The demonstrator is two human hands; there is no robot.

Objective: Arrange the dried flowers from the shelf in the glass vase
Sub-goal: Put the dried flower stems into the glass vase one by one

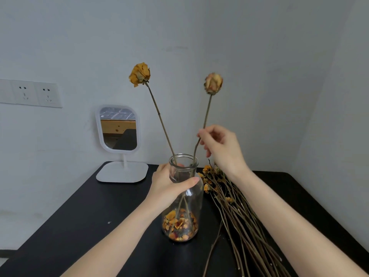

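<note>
While your left hand (pixel 169 184) grips the glass vase (pixel 182 206) at its neck on the black table (pixel 79 226), your right hand (pixel 221 146) pinches a dried rose (pixel 213 83) stem standing in it; loose dried stems (pixel 239 216) lie just right, a white mirror (pixel 118 128) behind.

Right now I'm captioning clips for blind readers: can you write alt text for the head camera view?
The left hand grips the neck of a glass vase on a black table while the right hand pinches the stem of a dried rose standing in it, beside a second rose. A bundle of dried flowers lies to the right; a white mirror stands behind.
</note>
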